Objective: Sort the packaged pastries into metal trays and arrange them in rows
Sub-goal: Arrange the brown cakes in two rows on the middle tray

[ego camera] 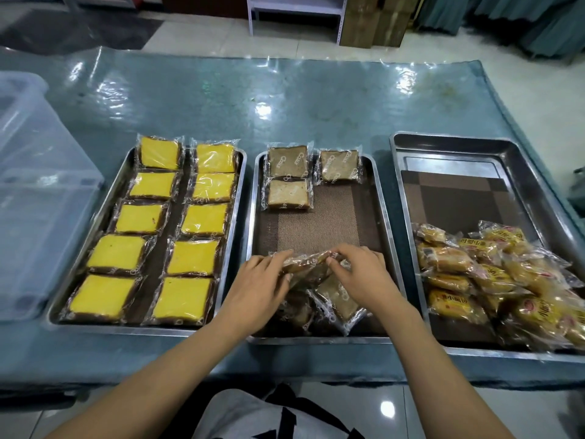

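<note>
Three metal trays stand side by side. The left tray (235,198) carries several yellow cake packs (193,257) laid in two rows. In the middle tray (384,223), three brown toast packs (287,161) lie at the far end and a loose heap of them (335,299) sits at the near end. Over that heap, my left hand (258,280) and my right hand (364,274) both grip one wrapped brown toast pack (308,263), lifted and tilted. The right tray (519,166) holds a pile of yellow-wrapped buns (493,280) at its near end.
A clear plastic storage box (38,191) stands at the table's left edge. The table (285,99) has a glossy teal cover. Behind it are a white shelf (296,7) and cardboard boxes (376,20) on the floor.
</note>
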A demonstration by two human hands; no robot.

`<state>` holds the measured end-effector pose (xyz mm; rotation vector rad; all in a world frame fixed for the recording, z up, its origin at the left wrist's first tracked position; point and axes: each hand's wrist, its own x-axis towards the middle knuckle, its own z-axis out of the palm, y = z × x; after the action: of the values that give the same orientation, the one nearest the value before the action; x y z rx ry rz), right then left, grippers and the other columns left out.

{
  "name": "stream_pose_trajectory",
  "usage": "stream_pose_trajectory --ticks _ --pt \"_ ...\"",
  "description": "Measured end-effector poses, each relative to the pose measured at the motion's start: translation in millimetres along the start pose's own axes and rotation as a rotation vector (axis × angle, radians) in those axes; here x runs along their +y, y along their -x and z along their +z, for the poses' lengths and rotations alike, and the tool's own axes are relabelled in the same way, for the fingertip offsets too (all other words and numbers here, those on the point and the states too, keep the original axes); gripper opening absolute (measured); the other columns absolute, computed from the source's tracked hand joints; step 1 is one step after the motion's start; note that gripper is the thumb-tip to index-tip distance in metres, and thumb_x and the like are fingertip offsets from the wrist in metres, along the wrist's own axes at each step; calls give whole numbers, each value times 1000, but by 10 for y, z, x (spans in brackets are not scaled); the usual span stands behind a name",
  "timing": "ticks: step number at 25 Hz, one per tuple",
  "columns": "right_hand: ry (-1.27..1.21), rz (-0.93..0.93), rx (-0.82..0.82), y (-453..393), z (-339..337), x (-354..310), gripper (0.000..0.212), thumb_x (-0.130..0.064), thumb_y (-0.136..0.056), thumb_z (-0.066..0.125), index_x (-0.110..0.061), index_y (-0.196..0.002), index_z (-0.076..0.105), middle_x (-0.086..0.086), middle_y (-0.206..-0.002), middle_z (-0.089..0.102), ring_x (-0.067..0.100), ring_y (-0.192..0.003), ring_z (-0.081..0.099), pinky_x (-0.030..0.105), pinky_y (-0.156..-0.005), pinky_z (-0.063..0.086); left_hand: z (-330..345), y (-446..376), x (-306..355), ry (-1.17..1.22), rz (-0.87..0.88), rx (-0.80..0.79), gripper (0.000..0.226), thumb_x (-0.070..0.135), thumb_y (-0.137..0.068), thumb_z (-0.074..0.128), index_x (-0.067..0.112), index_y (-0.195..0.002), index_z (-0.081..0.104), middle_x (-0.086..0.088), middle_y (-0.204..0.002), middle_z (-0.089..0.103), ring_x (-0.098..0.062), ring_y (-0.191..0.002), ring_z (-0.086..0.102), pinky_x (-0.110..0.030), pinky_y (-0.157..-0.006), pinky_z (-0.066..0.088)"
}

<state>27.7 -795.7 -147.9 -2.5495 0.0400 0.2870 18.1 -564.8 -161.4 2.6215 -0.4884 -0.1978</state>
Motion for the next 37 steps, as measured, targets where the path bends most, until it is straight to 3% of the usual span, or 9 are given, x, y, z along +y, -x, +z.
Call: stream_pose_trajectory --ticks 3,6,10,14,17,20,24,27,37 --pt "-63 10 14 -123 58 -69 15 -40 -102 54 -36 -115 59 -17 -97 65 11 -102 57 48 -107 35 -36 -41 -48 32 -56 46 51 36 -103 47 30 -151 31 4 -141 49 -17 -123 47 -35 -104 42" --pt "-114 27 20 -240 103 -120 18 -40 -102 53 -34 -119 56 -14 -97 68 15 -102 62 53 -105 40 -16 -40 -115 -12 -56 30 61 29 -99 57 30 -154 29 0 -158 25 -22 -132 42 -40 -106 46" --pt "-70 77 -30 -314 141 -163 42 -34 -100 55 -35 -140 40 -6 -114 68 22 -116 59 55 -111 32 35 -41 -169 -91 -65 -26 72 30 -99 56 28 -160 17 3 -167 3 -24 -140 29 -42 -114 38" --pt "-18 73 -34 -345 204 -242 65 -30 -97 62 -38 -152 28 -8 -133 58 17 -127 51 53 -117 26 86 -148 -258 -116 -69 -74 70 37 -102 49 18 -160 17 1 -165 18 -23 -144 25 -37 -120 25" --pt "143 -37 -61 -389 271 -259 42 -34 -100 54 -38 -142 48 -15 -137 50 13 -131 44 42 -114 23 147 -224 -340 -157 -110 -146 65 44 -101 45 16 -157 28 0 -158 35 -23 -144 27 -37 -121 23" --pt "204 -64 -175 -439 333 -239 27 -38 -102 49 -38 -125 62 -18 -126 60 12 -123 48 43 -115 20 172 -245 -393 -191 -95 -129 53 38 -99 53 21 -149 44 0 -146 49 -26 -136 39 -41 -115 33" --pt "233 -62 -205 -511 376 -191 26 -38 -101 50 -37 -121 65 -16 -125 62 14 -124 50 48 -119 19 94 -277 -352 -256 -3 -62 29 34 -99 47 28 -125 59 6 -119 60 -21 -113 51 -38 -99 43" --pt "237 -49 -227 -570 365 -176 30 -38 -101 49 -37 -127 62 -16 -130 60 14 -127 49 50 -120 18 75 -302 -299 -286 10 -90 37 44 -100 31 29 -117 60 11 -113 63 -17 -112 50 -35 -99 39" --pt "326 66 -184 -697 211 115 35 -41 -103 39 -33 -131 60 -11 -133 58 19 -129 49 52 -120 15 235 -727 -158 -255 66 -281 43 48 -103 29 25 -137 45 5 -148 48 -24 -139 35 -40 -115 25"
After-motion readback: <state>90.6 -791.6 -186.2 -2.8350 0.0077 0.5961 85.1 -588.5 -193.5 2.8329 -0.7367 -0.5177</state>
